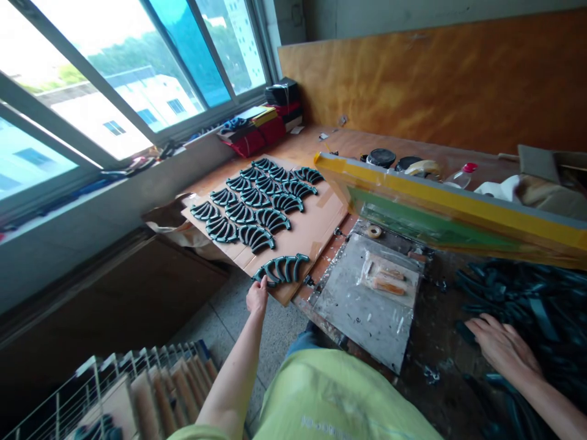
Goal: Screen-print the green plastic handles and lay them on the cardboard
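Observation:
My left hand [257, 296] pinches the near end of a dark green, glossy, fan-shaped slatted piece [282, 269] at the front corner of a cardboard sheet [312, 226]. Several similar fan-shaped pieces [254, 197] lie in rows farther back on the same sheet. Over on the right, my right hand [502, 345] is low over the dark worktop, its fingers closed on a small dark piece [465, 332]. Beside that hand spreads a heap of loose dark green curved pieces [536, 299]; their single shapes are hard to make out.
A grey board [362, 305] carries a plastic-wrapped block [387, 281] and a tape roll [373, 231]. Behind it runs a yellow-edged barrier [449, 189], with jars [380, 157] and a red-capped bottle [462, 175] beyond. At lower left stands a wire rack [151, 385] holding boards.

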A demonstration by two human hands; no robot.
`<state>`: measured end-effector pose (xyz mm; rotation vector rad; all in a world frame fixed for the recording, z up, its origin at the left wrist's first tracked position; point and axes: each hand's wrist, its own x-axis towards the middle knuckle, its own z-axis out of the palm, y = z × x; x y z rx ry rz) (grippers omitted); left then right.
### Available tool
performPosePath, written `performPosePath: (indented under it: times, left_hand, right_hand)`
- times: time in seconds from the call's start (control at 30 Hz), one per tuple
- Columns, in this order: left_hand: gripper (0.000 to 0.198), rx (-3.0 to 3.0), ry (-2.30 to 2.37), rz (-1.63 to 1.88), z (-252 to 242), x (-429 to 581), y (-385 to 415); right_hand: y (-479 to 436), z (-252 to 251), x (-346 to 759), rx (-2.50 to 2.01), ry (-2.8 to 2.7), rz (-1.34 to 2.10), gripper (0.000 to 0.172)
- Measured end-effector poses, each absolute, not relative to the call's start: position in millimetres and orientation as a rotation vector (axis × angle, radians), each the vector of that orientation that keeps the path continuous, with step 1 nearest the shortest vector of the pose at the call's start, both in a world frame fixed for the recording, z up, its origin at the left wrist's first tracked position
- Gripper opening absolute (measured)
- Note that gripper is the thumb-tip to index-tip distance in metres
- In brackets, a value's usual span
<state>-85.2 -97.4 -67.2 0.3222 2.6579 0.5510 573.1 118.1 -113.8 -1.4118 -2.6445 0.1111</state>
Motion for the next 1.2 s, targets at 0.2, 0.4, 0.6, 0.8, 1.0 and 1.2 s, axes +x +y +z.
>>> performPosePath:
  times: [0.2, 0.4, 0.6, 0.8, 1.0, 1.2]
  left_hand:
    - [0.053, 0.302, 2.746, 0.557, -73.0, -82.8, -90.3]
    - [0.046, 0.363, 2.957, 0.526, -61.8, -49.3, -78.2]
    - [0.062, 0.721, 2.981, 0.472, -65.8, 1.9, -40.4]
    - [0.056, 0.662, 2.966, 0.357, -61.9, -7.8, -14.9]
    - [0.05, 0.84, 2.946, 0.356, -43.4, -15.5, -29.9]
    - [0.042, 1.205, 2.956, 0.408, -10.3, -48.6, 37.5]
  right_hand:
    - [121.8, -110.3, 551.5, -1.366, -2.591, -0.029, 0.042]
    - [127.0, -106.9, 538.4, -1.313, -2.602, 0.0, 0.042]
    - [126.6, -97.6, 527.6, -1.36, -2.596, 0.089, 0.035]
    - [124.7, -82.5, 517.6, -1.468, -2.525, 0.283, 0.032]
    - [120.2, -78.2, 511.0, -1.647, -2.245, 0.438, 0.037]
    - [107.5, -61.2, 499.8, -1.886, -1.907, 0.605, 0.042]
